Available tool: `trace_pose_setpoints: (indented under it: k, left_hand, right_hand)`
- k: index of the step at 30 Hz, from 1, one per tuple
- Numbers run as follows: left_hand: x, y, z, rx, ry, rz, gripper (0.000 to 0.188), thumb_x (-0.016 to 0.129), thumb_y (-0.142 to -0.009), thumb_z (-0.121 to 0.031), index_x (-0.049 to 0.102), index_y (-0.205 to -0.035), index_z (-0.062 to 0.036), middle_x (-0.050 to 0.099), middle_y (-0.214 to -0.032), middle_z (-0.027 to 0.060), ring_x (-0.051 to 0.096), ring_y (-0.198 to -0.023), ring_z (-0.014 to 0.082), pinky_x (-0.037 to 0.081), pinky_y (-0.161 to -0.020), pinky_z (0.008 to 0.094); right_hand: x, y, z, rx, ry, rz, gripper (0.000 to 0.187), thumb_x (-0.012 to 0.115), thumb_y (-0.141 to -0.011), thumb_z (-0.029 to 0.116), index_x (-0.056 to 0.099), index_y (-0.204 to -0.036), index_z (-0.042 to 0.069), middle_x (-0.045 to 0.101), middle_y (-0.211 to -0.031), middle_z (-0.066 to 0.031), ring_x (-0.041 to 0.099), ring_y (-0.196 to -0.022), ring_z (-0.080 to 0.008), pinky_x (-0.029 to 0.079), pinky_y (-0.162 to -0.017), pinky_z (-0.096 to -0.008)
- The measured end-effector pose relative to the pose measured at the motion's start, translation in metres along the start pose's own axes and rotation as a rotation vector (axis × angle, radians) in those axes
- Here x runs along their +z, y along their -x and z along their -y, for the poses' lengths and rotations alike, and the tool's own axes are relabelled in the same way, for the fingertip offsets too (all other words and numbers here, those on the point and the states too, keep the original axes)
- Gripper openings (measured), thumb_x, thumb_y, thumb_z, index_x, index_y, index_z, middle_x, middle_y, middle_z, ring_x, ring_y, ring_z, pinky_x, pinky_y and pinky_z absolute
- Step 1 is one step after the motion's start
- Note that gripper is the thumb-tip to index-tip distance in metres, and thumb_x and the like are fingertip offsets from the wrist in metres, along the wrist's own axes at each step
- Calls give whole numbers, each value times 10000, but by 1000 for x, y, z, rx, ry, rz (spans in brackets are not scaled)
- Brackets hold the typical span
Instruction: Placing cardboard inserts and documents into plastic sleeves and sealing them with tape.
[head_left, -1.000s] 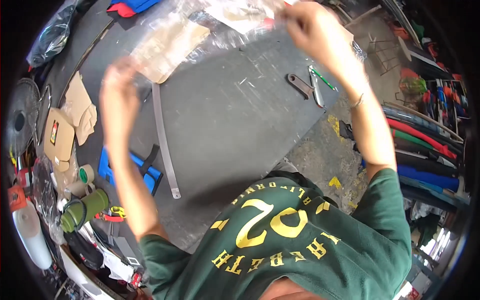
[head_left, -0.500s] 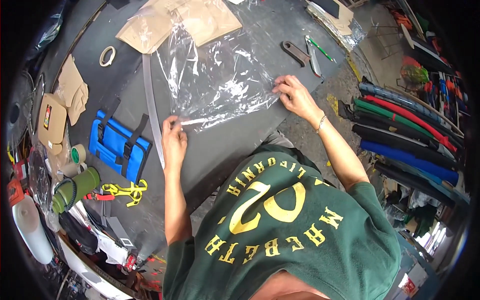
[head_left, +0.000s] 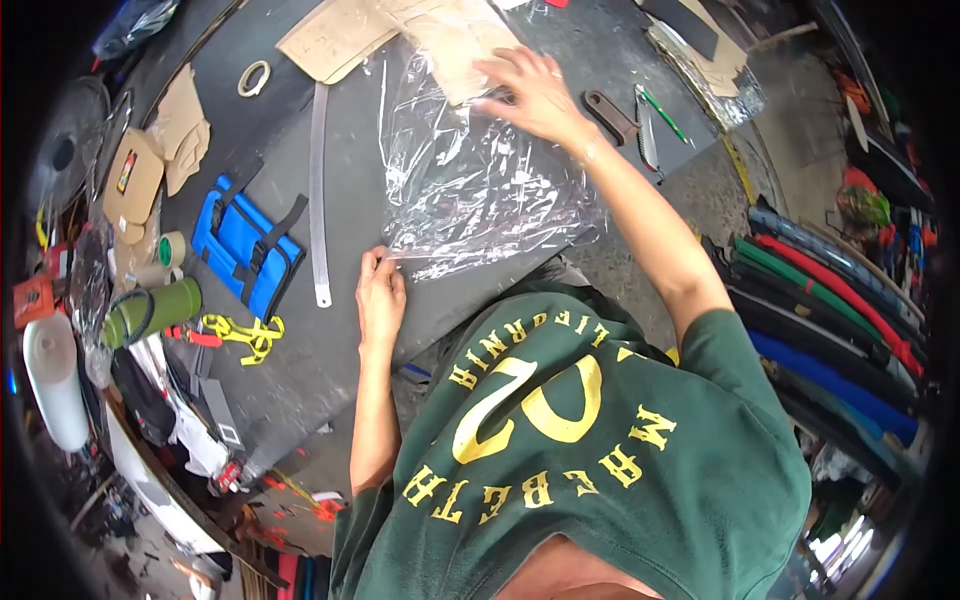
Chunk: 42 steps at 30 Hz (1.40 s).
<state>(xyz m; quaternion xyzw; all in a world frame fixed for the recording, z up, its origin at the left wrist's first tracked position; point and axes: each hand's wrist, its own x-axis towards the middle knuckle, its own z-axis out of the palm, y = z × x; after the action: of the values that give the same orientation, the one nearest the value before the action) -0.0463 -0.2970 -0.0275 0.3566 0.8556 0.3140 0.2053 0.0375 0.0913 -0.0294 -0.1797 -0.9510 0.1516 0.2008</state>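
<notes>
Clear plastic sheet at upper centre of the frame, best held taut by the left hand with fingers clamped on its corner, and smoothed lightly by the right hand with fingers apart.

The plastic film is transparent, very glossy and wrinkled; the brown paper looks matt. The ruler seems smooth metal, the blue pouch cloth, the desk matt.
</notes>
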Motion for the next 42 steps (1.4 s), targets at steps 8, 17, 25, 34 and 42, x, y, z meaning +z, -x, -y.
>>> trace_pose_setpoints:
  k: [8,17,25,34,42]
  left_hand:
    - [24,56,-20,-218,-94,-121,193,571,-912,40,698,-1056,19,602,-1269,150,677,-924,305,548,-792,356]
    - [-2,-2,-90,-191,426,-209,260,595,-946,-244,769,-972,-52,480,-1496,204,487,-1373,361,410,-1110,485]
    - [49,-183,-80,-46,-441,-348,365,684,-944,-260,570,-1272,-146,531,-1388,222,567,-1254,449,478,-1004,579]
    - [44,-254,-16,-56,-126,-401,198,469,-918,-15,538,-1091,-83,628,-1068,234,617,-969,488,493,-831,550]
    - [41,-265,15,90,-198,-362,180,548,-942,-100,707,-1028,-104,657,-1120,155,630,-1061,395,504,-934,494]
  right_hand:
    - [72,-58,21,-160,146,447,956,618,-741,856,439,-1549,379,284,-1674,-106,161,-1548,-457,117,-1171,-772]
    - [85,-58,14,-210,198,478,958,549,-741,907,495,-1525,359,270,-1686,-84,141,-1556,-447,107,-1157,-777]
    - [94,-84,20,-199,272,504,959,554,-729,914,458,-1536,405,273,-1685,-86,125,-1564,-436,94,-1179,-761]
    - [88,-105,-29,27,208,405,992,546,-743,912,435,-1559,358,278,-1680,-113,176,-1549,-454,104,-1191,-738]
    - [1,19,9,-287,1,490,703,749,-878,384,495,-1515,229,329,-1651,-108,238,-1545,-390,201,-1221,-660]
